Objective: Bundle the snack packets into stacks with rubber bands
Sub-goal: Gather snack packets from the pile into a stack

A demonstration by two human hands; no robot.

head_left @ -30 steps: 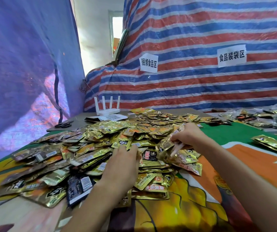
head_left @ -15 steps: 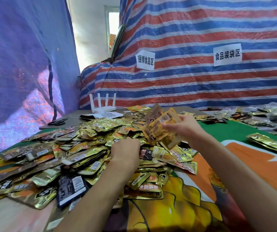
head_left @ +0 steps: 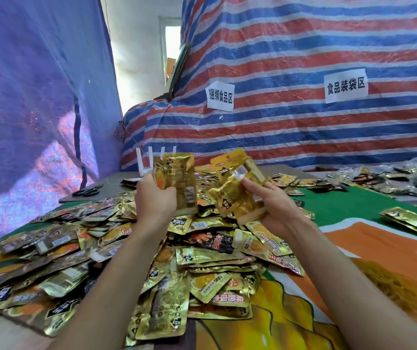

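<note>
Left hand (head_left: 155,199) is up over the loose pile (head_left: 131,251), fingers curled round the lower half of an upright packet stack (head_left: 181,183) that sticks up above them. Right hand (head_left: 276,209) just beside it grips a tilted, fanned packet clutch (head_left: 237,195), index finger straight across the top face, others curled underneath.

**Packets Heaped Across the Counter**

A pile of snack packets (head_left: 151,248) is lying on the counter (head_left: 353,205), spreading leftward. Above it, the left hand (head_left: 155,200) is holding one bunch (head_left: 179,178) upright, and the right hand (head_left: 275,205) is holding another bunch (head_left: 235,188) just beside it. Behind the pile a router (head_left: 146,162) is standing (partly hidden), with scissors (head_left: 87,191) lying to its left. A small stack (head_left: 411,222) is sitting far right.
</note>
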